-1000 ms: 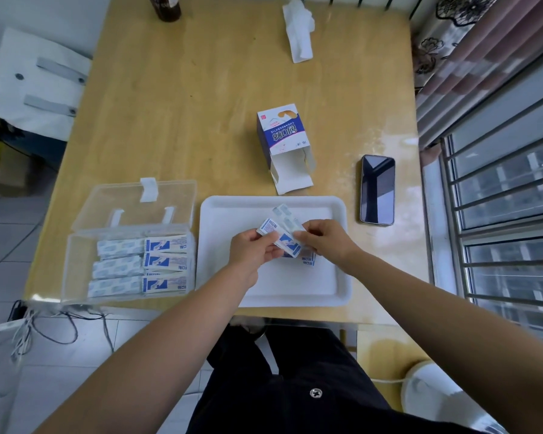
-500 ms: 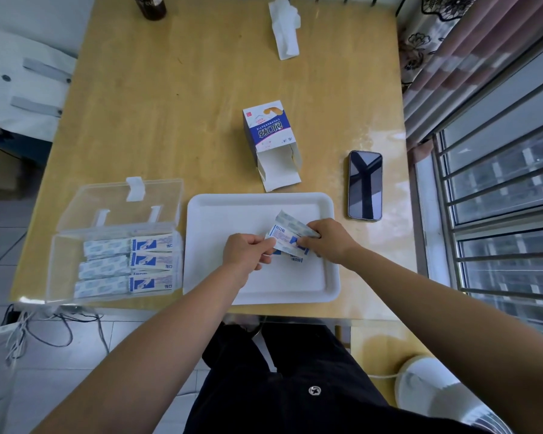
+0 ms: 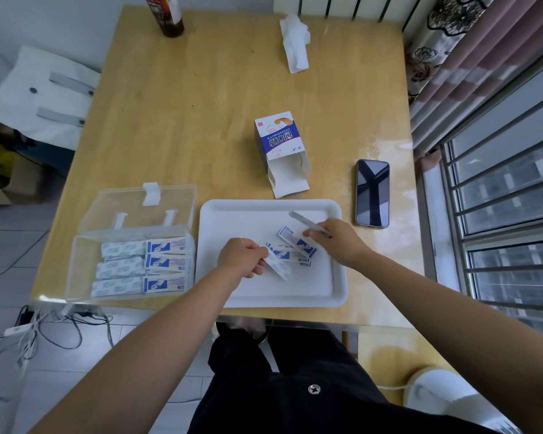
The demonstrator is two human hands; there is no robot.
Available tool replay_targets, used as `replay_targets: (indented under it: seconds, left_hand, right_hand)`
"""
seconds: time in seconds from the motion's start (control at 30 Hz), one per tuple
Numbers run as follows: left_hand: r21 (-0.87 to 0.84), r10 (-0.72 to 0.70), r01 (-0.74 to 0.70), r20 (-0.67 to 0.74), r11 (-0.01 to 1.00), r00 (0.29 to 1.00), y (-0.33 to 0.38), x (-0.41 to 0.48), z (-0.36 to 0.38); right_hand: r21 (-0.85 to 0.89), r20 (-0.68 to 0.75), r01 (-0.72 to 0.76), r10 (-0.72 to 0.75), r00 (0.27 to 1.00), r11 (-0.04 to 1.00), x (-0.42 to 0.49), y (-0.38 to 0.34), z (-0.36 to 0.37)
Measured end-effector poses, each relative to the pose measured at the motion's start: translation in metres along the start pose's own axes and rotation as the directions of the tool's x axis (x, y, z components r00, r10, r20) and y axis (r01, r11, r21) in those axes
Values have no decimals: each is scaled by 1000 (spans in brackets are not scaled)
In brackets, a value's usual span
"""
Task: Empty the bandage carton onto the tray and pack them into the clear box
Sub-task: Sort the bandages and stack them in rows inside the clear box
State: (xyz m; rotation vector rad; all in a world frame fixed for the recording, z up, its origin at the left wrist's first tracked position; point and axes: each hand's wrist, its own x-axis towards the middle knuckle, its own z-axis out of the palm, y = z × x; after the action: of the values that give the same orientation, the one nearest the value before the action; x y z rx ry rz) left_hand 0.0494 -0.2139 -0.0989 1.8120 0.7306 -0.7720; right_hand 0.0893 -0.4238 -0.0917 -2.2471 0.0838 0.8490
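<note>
Mid-frame over the tray [image 3: 264, 292], the left grip [image 3: 243, 256] pinches a patterned bandage [image 3: 278, 268] and the right grip [image 3: 339, 241] a second bandage [image 3: 304, 221], likely separating the loose pile [image 3: 295, 250] for the clear box [image 3: 82, 277] at lower left.

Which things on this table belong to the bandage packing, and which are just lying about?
Job: blue-and-white cardboard bandage carton, white plastic tray, blue-and-white wrapped bandages, clear plastic box.
Lying about: black smartphone, crumpled white tissue, dark brown bottle.
</note>
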Motion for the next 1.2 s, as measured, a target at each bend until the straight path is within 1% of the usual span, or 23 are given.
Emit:
replay_targets:
  seconds: [0.07,0.1,0.17,0.23,0.3,0.37,0.43,0.5,0.6,0.7,0.77,0.83,0.93,1.0,1.07,1.13,1.2]
  left_hand:
    - [-82,15,-17,-14,997,1000,2,-1,-2]
    - [-138,18,-20,-11,990,1000,3,-2,-2]
    - [-246,33,-27,19,969,999,5,-5,-2]
    - [-304,69,-47,64,951,996,4,-7,-1]
    - [-322,107,-72,91,944,990,3,-9,-3]
    - [-341,132,-91,97,936,987,1,-11,-6]
    - [-357,154,-112,92,927,984,0,-13,-10]
    - [-366,162,-122,80,923,984,-1,-16,-15]
    - [-347,155,-125,60,930,986,1,-20,-22]
    - [-231,255,-253,-20,939,967,-4,-21,-28]
    - [-146,324,-330,-65,933,944,-8,-21,-34]
    - [-150,355,-368,-109,918,929,-11,-22,-44]
    - [-161,383,-411,-181,897,906,-11,-24,-60]
    - [-162,387,-421,-205,892,899,-12,-30,-72]
    - [-146,409,-443,-214,885,887,-16,-36,-87]
    - [-97,466,-493,-213,865,859,-22,-39,-100]
    - [-53,493,-520,-253,852,833,-30,-40,-113]
  right_hand:
    - [146,115,0,-17,993,989,-6,-5,0]
    - [179,191,-20,-15,981,984,-8,-8,2]
    - [175,306,-53,-3,952,983,-12,-16,6]
    - [203,350,-105,28,936,974,-12,-23,11]
    - [260,345,-182,85,935,948,-10,-27,16]
    - [264,342,-215,117,932,940,-9,-31,18]
    - [207,360,-187,103,927,960,-9,-35,19]
    - [133,342,-141,88,935,981,-7,-40,21]
    - [82,320,-146,113,941,986,-5,-48,27]
    - [22,337,-117,103,936,993,-8,-59,32]
    - [26,339,-65,53,939,998,-11,-66,33]
    - [102,316,-16,-17,949,995,-14,-73,35]
    - [240,228,40,-96,969,970,-17,-85,40]
    - [268,183,119,-172,968,956,-15,-96,47]
    - [287,170,184,-239,956,940,-13,-108,57]
    - [295,169,196,-253,953,935,-10,-119,65]
    - [293,166,195,-251,954,936,-9,-130,76]
